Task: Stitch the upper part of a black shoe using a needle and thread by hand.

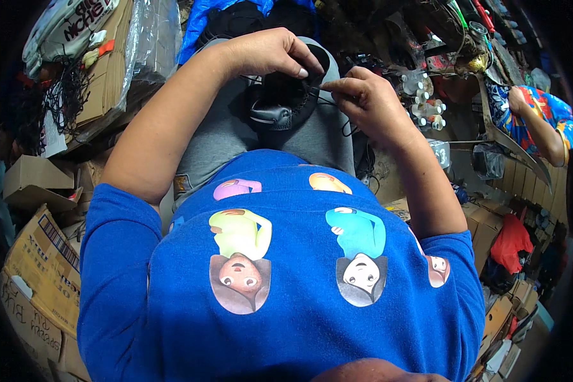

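While the black shoe upper (281, 105) rests on the person's grey-clad lap, the left hand (270, 54) curls over its top edge, gripping it. Right hand (363, 95): fingertips pinched on a black thread (337, 109) at its rim. Cardboard boxes (41, 267) alongside; small bottles (423, 102) near.

floor – cardboard boxes (41, 267) stacked left | clutter right – dim light
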The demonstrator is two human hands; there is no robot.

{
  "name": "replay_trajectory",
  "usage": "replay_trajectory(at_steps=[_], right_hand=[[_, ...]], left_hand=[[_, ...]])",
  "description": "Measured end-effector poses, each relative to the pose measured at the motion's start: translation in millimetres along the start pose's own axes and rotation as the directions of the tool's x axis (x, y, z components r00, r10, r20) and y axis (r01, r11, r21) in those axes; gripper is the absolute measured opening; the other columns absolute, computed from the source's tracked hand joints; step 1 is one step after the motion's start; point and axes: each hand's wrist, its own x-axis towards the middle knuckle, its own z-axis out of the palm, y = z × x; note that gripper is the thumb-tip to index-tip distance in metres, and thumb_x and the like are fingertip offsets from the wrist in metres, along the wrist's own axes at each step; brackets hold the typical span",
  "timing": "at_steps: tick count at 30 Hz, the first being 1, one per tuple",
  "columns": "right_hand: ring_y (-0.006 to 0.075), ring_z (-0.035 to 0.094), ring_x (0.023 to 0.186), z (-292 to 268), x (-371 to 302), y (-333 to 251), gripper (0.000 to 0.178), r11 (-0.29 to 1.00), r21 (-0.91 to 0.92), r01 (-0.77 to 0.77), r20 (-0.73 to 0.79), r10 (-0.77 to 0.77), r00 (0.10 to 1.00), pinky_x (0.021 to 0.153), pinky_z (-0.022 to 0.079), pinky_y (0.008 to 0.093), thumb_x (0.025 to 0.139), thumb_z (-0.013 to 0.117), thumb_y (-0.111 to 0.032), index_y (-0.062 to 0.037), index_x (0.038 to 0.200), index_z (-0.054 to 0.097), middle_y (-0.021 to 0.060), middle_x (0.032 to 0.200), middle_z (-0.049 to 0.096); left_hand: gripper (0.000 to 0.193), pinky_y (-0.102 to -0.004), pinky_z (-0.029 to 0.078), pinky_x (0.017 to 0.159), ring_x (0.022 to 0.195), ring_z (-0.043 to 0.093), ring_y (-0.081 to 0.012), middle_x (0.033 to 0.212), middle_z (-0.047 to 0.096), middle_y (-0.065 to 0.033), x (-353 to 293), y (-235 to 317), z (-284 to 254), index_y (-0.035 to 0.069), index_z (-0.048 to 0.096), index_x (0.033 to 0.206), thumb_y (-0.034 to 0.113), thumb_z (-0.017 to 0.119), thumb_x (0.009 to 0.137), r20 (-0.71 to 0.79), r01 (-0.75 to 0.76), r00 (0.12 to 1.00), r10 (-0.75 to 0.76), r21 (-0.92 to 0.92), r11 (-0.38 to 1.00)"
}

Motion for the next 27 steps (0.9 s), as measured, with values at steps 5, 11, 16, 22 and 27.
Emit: replay_trajectory(at_steps=[5,11,16,22,27], right_hand=[[0.0282,0.061,0.076,-6.8,10.7,5.8,0.026,0.966,-0.2,0.163,0.021,-0.162,0.987,0.07,0.049,0.0374,0.072,0.064,-0.005,-0.0126,0.096,0.072,0.0123,0.08,0.057],[0.0283,0.061,0.077,-8.5,15.0,5.6,0.026,0.991,-0.077,0.114,0.095,-0.106,0.99,0.07,0.05,0.0369,0.071,0.065,-0.006,-0.0132,0.095,0.072,0.0126,0.084,0.059],[0.0278,0.061,0.076,-2.3,7.5,5.7,0.026,0.994,-0.059,0.095,0.051,-0.092,0.994,0.069,0.05,0.0364,0.072,0.066,-0.005,-0.0132,0.096,0.072,0.0124,0.083,0.059],[0.0278,0.061,0.076,-2.7,13.1,8.5,0.027,0.989,-0.036,0.141,0.053,-0.139,0.989,0.069,0.05,0.0357,0.073,0.064,-0.003,-0.0128,0.097,0.072,0.0118,0.082,0.059],[0.0244,0.06,0.074,-1.2,15.5,16.4,0.026,0.976,-0.079,0.204,0.08,-0.197,0.977,0.068,0.049,0.0337,0.077,0.063,-0.004,-0.0135,0.1,0.071,0.0091,0.08,0.058]], left_hand=[[0.029,-0.0303,0.043,0.095,0.096,0.062,-0.0165,0.101,0.068,-0.0093,5.4,0.6,-0.8,0.002,0.068,0.106,0.006,0.063,0.077,0.03,0.001,1.0,0.002,-0.078,0.997],[0.031,-0.03,0.043,0.096,0.097,0.061,-0.0165,0.102,0.068,-0.0086,8.9,-4.2,-3.8,0.002,0.067,0.107,0.007,0.064,0.077,0.069,-0.019,0.997,0.027,-0.118,0.993],[0.033,-0.0303,0.041,0.098,0.101,0.06,-0.0175,0.105,0.067,-0.0092,6.0,-9.2,-6.0,0.002,0.067,0.11,0.009,0.064,0.077,0.078,-0.032,0.996,0.039,-0.092,0.995],[0.033,-0.0304,0.04,0.098,0.101,0.06,-0.0177,0.106,0.067,-0.0095,5.7,-10.1,-5.6,0.003,0.066,0.11,0.009,0.064,0.078,0.091,-0.034,0.995,0.043,-0.093,0.995],[0.026,-0.0304,0.042,0.096,0.099,0.06,-0.0175,0.099,0.068,-0.0084,10.8,-11.2,-2.1,0.002,0.068,0.103,0.007,0.065,0.078,0.056,-0.052,0.997,0.062,-0.168,0.984]])
